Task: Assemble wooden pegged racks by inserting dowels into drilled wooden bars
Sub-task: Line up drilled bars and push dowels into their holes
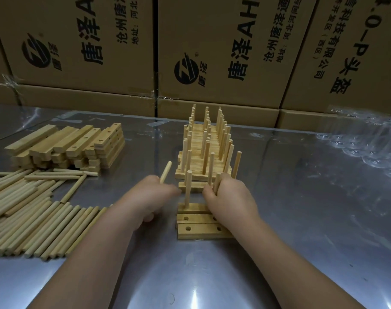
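Grips one dowel (166,172) in the curled fingers of the left hand (149,197), tilted up and clear, probably ready for the next hole. Clutches what look like a few more in the right hand (232,197), beside the bar in progress (193,207) (one peg (187,190) standing in it). Keeps empty drilled bars (199,229) nearest, finished racks (204,141) lined up behind, loose dowels (29,210) at the left within reach. Works on a shiny, film-covered table (301,219), walled at the back by printed cartons (234,52).

Boxes (223,52): stacked cardboard, printed black characters and logos, behind the surface.
Surface (301,219): shiny, reflective metal.
Plastic wrap (364,143): clear, crumpled, far right.
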